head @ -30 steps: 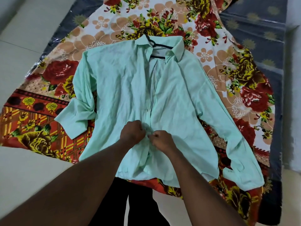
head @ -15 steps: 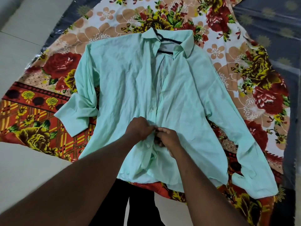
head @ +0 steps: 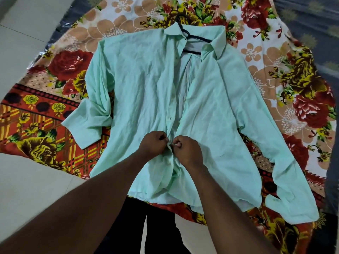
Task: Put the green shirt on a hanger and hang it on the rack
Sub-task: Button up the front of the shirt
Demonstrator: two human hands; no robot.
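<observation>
- Hands barely shifted: left hand (head: 153,143) and right hand (head: 186,150) each pinched the green shirt (head: 143,85) at its placket.
- Soft, limp cloth looked best lifted by the hanger (head: 199,38).

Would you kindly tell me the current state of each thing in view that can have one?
green shirt: lying front up, front open from collar to hands.
hanger: inside the shirt at the collar, hook poking out above.
left hand: pinches one front edge.
right hand: pinches the other front edge.
floral sheet: spread flat under the shirt.
</observation>
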